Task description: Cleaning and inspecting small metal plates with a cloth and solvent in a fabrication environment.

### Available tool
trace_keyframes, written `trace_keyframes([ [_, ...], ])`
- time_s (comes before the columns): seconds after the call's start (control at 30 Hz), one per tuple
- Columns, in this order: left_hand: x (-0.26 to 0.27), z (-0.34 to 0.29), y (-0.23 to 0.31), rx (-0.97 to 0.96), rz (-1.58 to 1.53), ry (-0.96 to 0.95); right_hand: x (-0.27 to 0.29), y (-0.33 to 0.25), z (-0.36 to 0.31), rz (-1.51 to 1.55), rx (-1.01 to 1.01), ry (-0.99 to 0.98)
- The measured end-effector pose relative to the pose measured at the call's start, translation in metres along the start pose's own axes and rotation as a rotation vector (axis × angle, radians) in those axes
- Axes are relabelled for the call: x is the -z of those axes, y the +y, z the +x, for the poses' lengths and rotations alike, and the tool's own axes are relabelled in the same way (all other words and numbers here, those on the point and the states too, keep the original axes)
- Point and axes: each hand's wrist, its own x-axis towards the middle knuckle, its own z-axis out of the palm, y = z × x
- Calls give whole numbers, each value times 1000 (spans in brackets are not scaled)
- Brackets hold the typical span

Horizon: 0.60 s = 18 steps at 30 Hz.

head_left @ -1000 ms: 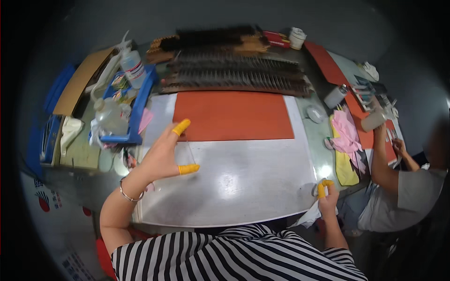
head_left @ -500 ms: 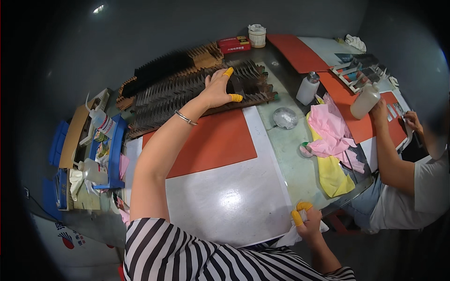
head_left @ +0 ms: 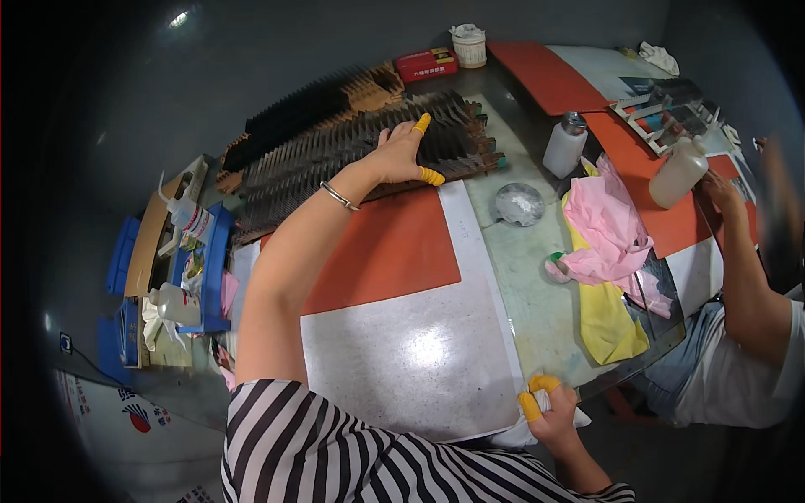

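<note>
My left hand [head_left: 399, 159] reaches over a long dark rack [head_left: 310, 163] lined with rows of thin upright teeth. Its thumb and index finger wear yellow finger covers and are spread wide, the thumb by the rack's front edge and the index finger over the teeth. Nothing shows plainly between them; the other fingers are partly hidden. At the table's front edge, my right hand [head_left: 553, 417] is closed round a bunched white cloth [head_left: 513, 434], also with yellow covers on thumb and finger. An orange-red mat [head_left: 377, 251] and a white sheet [head_left: 402, 344] lie between my arms.
Behind the rack stand a second toothed rack [head_left: 293, 117], a red box [head_left: 426, 65] and a white tub [head_left: 469, 46]. Rightward are a pump bottle [head_left: 566, 145], a round metal lid [head_left: 519, 204], pink [head_left: 608, 226] and yellow cloths [head_left: 612, 323]. A co-worker's arm [head_left: 738, 243] is beyond; blue bins [head_left: 216, 268] stand left.
The view has shifted slightly, so the table appears a little farther right. My hands keep about the same places. One of the co-worker's hands has risen and is blurred.
</note>
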Motion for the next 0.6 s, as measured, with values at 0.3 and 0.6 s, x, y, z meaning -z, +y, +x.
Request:
trace_keyframes([
  [0.3,17,11,14,69,206,-197,-1,4,-6,17,-33,3],
  [0.6,27,14,17,84,333,-291,-1,2,-7,7,-54,7],
])
